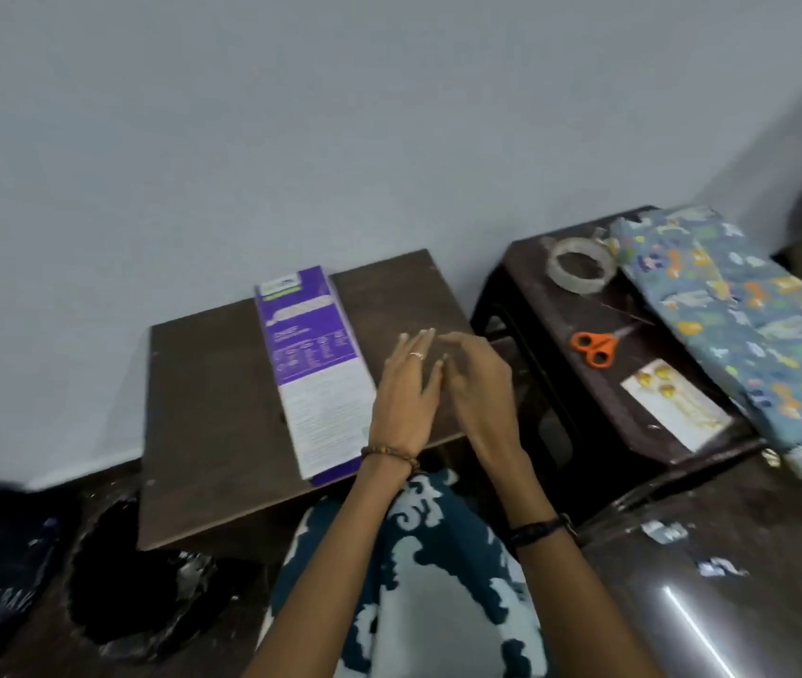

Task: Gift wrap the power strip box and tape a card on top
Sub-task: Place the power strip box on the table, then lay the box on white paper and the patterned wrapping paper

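Observation:
The purple and white power strip box [313,374] lies flat on a low brown table [208,408], running from near the wall toward me. My left hand [406,398] and my right hand [474,384] hover side by side just right of the box, fingers loosely extended and touching each other, holding nothing. On a dark stool to the right lie the blue patterned wrapping paper [741,325], a clear tape roll [580,264], orange-handled scissors [597,347] and a white card with gold marks [673,408].
A grey wall stands right behind the table and the dark stool [550,305]. Dark cloth and a black bag lie on the floor at the left. My lap in blue and white patterned fabric is below the table edge.

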The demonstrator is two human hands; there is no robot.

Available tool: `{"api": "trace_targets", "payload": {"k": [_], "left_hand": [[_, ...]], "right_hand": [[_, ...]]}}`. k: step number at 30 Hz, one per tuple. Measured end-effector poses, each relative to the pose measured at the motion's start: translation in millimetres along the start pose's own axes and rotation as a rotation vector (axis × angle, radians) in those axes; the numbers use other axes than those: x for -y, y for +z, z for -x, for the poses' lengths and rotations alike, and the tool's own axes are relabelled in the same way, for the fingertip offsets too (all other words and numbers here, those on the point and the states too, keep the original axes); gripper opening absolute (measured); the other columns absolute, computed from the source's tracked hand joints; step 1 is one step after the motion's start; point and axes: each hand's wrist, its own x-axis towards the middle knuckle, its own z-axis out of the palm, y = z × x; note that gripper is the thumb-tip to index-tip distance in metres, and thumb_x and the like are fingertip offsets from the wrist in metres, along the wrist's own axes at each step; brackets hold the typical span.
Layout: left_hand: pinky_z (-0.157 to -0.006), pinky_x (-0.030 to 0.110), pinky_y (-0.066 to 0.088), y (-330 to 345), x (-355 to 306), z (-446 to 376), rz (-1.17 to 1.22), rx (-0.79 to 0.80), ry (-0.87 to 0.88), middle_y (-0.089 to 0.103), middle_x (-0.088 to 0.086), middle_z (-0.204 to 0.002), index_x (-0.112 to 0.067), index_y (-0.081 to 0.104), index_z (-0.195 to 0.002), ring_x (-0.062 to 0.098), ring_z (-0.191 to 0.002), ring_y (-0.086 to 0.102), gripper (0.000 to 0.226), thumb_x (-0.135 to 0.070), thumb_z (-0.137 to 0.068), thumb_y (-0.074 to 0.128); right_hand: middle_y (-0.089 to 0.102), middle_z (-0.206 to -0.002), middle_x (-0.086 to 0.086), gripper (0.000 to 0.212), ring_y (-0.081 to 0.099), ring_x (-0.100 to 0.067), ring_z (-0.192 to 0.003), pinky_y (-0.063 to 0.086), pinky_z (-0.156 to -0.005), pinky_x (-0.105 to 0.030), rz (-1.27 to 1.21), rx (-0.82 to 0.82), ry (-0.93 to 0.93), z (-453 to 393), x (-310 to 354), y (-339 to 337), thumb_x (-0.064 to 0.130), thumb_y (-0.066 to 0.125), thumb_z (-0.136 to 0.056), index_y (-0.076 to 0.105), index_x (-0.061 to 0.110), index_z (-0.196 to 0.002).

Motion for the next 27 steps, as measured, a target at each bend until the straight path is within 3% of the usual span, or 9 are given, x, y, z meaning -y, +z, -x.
{"api": "trace_targets", "payload": {"k": [5,8,10,13,15,18,22,24,27], "left_hand": [[-0.097,0.009,0.032,82,-85,-32,0.185,0.207,0.186,0.056,0.008,-0.131,-0.006,0.051,-0.130,0.016,-0.121,0.051,0.037,-0.006,-0.093,0.047],[-0.103,0.018,0.033,135,-126,-48,0.269,0.375,0.160,0.054,0.013,-0.133,-0.002,0.049,-0.130,0.021,-0.124,0.050,0.038,-0.001,-0.092,0.045],[-0.098,0.020,0.038,163,-140,-58,0.337,0.448,0.038,0.048,0.013,-0.138,-0.001,0.043,-0.135,0.021,-0.121,0.052,0.040,-0.003,-0.094,0.045],[-0.098,0.021,0.041,193,-146,-68,0.434,0.456,-0.138,0.041,0.012,-0.143,-0.002,0.037,-0.138,0.018,-0.121,0.050,0.045,-0.009,-0.095,0.046],[-0.105,0.031,0.037,204,-146,-72,0.516,0.443,-0.238,0.041,0.014,-0.142,-0.002,0.038,-0.137,0.024,-0.132,0.040,0.045,-0.009,-0.094,0.049],[-0.091,0.025,0.042,209,-143,-73,0.637,0.428,-0.381,0.037,0.014,-0.144,-0.006,0.030,-0.141,0.022,-0.122,0.047,0.052,-0.013,-0.093,0.051],[-0.101,0.030,0.036,206,-149,-75,0.829,0.528,-0.461,0.034,0.012,-0.147,-0.009,0.021,-0.145,0.025,-0.133,0.038,0.060,-0.024,-0.094,0.051],[-0.107,0.032,0.030,204,-157,-75,0.746,0.595,-0.348,0.034,0.008,-0.148,-0.010,0.026,-0.144,0.023,-0.137,0.032,0.057,-0.028,-0.095,0.048],[-0.114,0.034,0.023,200,-150,-88,0.214,0.401,0.045,0.026,0.010,-0.152,-0.005,0.034,-0.141,0.023,-0.142,0.021,0.051,-0.023,-0.095,0.047]], "right_hand": [[0.063,-0.107,-0.007,0.022,0.056,-0.023,-0.102,0.042,-0.083,-0.033,0.169,-0.392,0.139,-15,-36,-96,0.008,0.048,-0.092,0.061,0.011,-0.109],[0.060,-0.114,-0.008,0.023,0.051,-0.026,-0.115,0.040,-0.094,-0.035,0.237,-0.558,0.294,-27,-70,-137,0.010,0.050,-0.092,0.061,0.011,-0.112],[0.055,-0.129,-0.010,0.030,0.033,-0.030,-0.135,0.021,-0.113,-0.044,0.357,-0.537,0.400,-36,-92,-157,0.012,0.056,-0.090,0.058,0.011,-0.119],[0.040,-0.146,-0.008,0.048,0.010,-0.027,-0.145,-0.012,-0.114,-0.045,0.594,-0.397,0.519,-41,-122,-175,0.018,0.063,-0.087,0.048,0.014,-0.132],[0.049,-0.139,-0.009,0.044,0.028,-0.029,-0.139,-0.008,-0.118,-0.045,0.584,-0.406,0.513,-41,-137,-178,0.012,0.063,-0.086,0.052,0.012,-0.128],[0.065,-0.118,-0.013,0.033,0.059,-0.032,-0.103,0.010,-0.119,-0.041,0.521,-0.567,0.496,-40,-142,-183,0.001,0.055,-0.088,0.062,0.009,-0.119],[0.071,-0.104,-0.014,0.032,0.061,-0.032,-0.097,0.017,-0.119,-0.036,0.550,-0.777,0.468,-40,-119,-193,-0.003,0.051,-0.087,0.068,0.009,-0.111],[0.072,-0.099,-0.014,0.032,0.064,-0.031,-0.089,0.022,-0.117,-0.035,0.548,-0.867,0.421,-43,-109,-196,-0.002,0.050,-0.086,0.069,0.010,-0.109],[0.072,-0.092,-0.016,0.034,0.063,-0.031,-0.080,0.017,-0.117,-0.028,0.488,-0.878,0.421,-45,-100,-202,0.001,0.046,-0.089,0.067,0.012,-0.114]]}}
